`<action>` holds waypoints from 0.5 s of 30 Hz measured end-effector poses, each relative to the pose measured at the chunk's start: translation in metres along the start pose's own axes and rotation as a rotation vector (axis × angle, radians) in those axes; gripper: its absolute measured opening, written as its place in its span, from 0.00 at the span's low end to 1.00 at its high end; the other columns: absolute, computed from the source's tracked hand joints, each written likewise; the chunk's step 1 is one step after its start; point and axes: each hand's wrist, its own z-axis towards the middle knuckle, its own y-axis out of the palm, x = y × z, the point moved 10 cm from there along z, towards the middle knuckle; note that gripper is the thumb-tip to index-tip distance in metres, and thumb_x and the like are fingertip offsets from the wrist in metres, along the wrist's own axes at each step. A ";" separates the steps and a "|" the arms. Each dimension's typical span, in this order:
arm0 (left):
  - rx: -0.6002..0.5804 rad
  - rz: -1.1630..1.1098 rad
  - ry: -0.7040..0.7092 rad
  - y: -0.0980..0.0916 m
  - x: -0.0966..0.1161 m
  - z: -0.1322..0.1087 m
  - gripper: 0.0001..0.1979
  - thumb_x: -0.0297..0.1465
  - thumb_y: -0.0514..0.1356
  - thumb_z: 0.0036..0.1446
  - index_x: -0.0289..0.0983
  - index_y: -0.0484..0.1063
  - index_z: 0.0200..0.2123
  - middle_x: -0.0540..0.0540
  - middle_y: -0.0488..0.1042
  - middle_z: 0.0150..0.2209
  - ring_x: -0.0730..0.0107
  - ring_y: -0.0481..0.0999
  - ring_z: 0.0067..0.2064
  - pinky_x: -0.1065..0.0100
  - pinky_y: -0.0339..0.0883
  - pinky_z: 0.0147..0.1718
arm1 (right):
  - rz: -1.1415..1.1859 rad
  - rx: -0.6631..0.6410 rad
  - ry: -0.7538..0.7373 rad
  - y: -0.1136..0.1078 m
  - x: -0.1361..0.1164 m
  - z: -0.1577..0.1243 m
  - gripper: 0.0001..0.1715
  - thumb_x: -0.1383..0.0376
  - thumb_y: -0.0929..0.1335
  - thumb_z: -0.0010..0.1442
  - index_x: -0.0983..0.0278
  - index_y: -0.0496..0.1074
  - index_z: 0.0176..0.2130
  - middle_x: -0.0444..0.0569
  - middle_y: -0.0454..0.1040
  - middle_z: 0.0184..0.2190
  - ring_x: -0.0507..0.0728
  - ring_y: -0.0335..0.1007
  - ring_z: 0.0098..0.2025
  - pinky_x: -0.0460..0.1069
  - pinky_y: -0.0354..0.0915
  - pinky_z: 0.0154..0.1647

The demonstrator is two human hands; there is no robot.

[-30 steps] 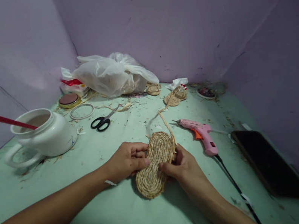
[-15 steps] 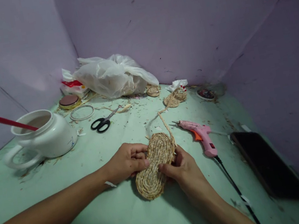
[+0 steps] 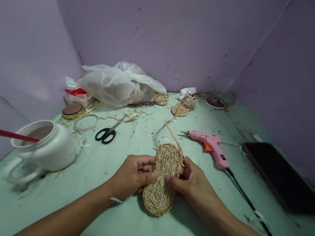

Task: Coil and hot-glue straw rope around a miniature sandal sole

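Between my hands is a woven straw sole-shaped piece [image 3: 162, 181], coiled from braided cord and narrower at its waist. My left hand [image 3: 136, 174] grips its left edge, thumb on top and fingers partly hidden. My right hand [image 3: 188, 181] pinches the right edge, its thumb near the waist and its fingers largely out of sight. From the piece's upper right, a loose braided cord [image 3: 172, 133] runs back toward a coiled straw piece [image 3: 180, 109]. To the right of my hands lies a pink glue gun [image 3: 210, 143] with an orange trigger, its nozzle pointing left.
Black-handled scissors [image 3: 108, 134] and a ring [image 3: 86, 122] lie left of centre. A white pot [image 3: 57, 151] holding a red stick [image 3: 12, 135] stands at left. Along the back wall sits a plastic bag [image 3: 118, 84]. A dark phone [image 3: 282, 177] lies at right, beyond the glue gun's cable [image 3: 245, 192].
The whole scene sits slightly lower in the view, as from a small head tilt. Both hands keep the same hold on the straw piece.
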 end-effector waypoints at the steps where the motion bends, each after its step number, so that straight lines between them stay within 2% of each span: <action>1: 0.003 -0.004 -0.003 0.000 -0.001 0.000 0.25 0.37 0.64 0.46 0.28 0.70 0.46 0.53 0.64 0.20 0.83 0.57 0.18 0.79 0.50 0.14 | 0.004 -0.007 0.001 0.001 0.001 0.000 0.23 0.72 0.72 0.40 0.64 0.64 0.38 0.43 0.75 0.27 0.52 0.69 0.25 0.45 0.64 0.24; 5: 0.041 -0.046 0.012 -0.003 -0.002 -0.002 0.25 0.38 0.64 0.45 0.29 0.71 0.45 0.51 0.66 0.22 0.82 0.59 0.19 0.79 0.51 0.14 | 0.047 -0.023 0.005 0.000 0.009 0.003 0.28 0.66 0.74 0.40 0.63 0.63 0.41 0.44 0.74 0.26 0.54 0.70 0.24 0.46 0.64 0.23; 7: 0.123 -0.077 0.042 -0.013 0.000 -0.004 0.26 0.38 0.65 0.45 0.30 0.70 0.46 0.50 0.69 0.24 0.82 0.60 0.20 0.79 0.51 0.15 | 0.041 -0.011 0.006 -0.004 0.008 0.003 0.34 0.63 0.75 0.40 0.63 0.62 0.45 0.43 0.73 0.24 0.53 0.69 0.23 0.46 0.62 0.21; 8: 0.205 -0.090 0.065 -0.022 0.002 -0.006 0.26 0.39 0.65 0.45 0.31 0.70 0.46 0.49 0.69 0.25 0.82 0.59 0.20 0.80 0.51 0.14 | 0.024 0.005 -0.004 -0.007 0.005 0.003 0.35 0.61 0.75 0.40 0.63 0.61 0.46 0.43 0.73 0.25 0.52 0.68 0.22 0.45 0.62 0.21; 12: 0.469 -0.085 0.095 -0.056 0.007 -0.014 0.27 0.39 0.66 0.43 0.33 0.70 0.47 0.51 0.69 0.23 0.82 0.57 0.18 0.80 0.49 0.13 | -0.110 0.085 -0.088 -0.029 -0.030 -0.001 0.31 0.60 0.75 0.42 0.63 0.65 0.44 0.47 0.74 0.31 0.51 0.67 0.25 0.46 0.63 0.25; 15: 0.512 -0.049 0.097 -0.065 0.009 -0.012 0.28 0.38 0.67 0.40 0.35 0.71 0.46 0.49 0.73 0.24 0.78 0.62 0.19 0.77 0.58 0.16 | -0.257 0.151 -0.138 -0.053 -0.063 0.008 0.25 0.60 0.75 0.41 0.64 0.70 0.39 0.48 0.75 0.29 0.51 0.67 0.27 0.46 0.63 0.26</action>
